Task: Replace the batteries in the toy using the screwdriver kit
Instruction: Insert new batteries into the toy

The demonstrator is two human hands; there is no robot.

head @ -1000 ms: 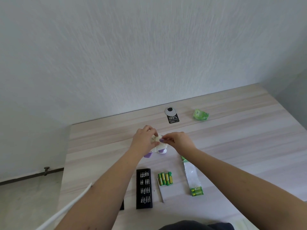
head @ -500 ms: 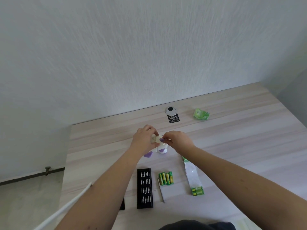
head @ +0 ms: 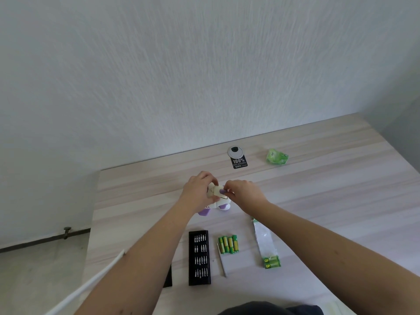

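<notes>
Toy — gripped by left hand, right hand apparently pinching it

Wooden table bears bit case, batteries (green), wrapper.

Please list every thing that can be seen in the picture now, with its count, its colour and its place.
toy: one, white and purple, middle of the table, held by both hands
bit tray: one, black with silver bits, near edge, left of the batteries
loose batteries: four, green and yellow, side by side, right of the bit tray
pale strip: one, light grey, under and nearer than the loose batteries; what it is I cannot tell
battery pack: one, torn silver wrapper with green batteries at its near end, right of the loose batteries
crumpled wrapper: one, green, far right
label: one, black, far edge
grommet: one, grey and black, behind the label
table: one, pale wood
left hand: grips the toy
right hand: pinches at the toy's top
</notes>
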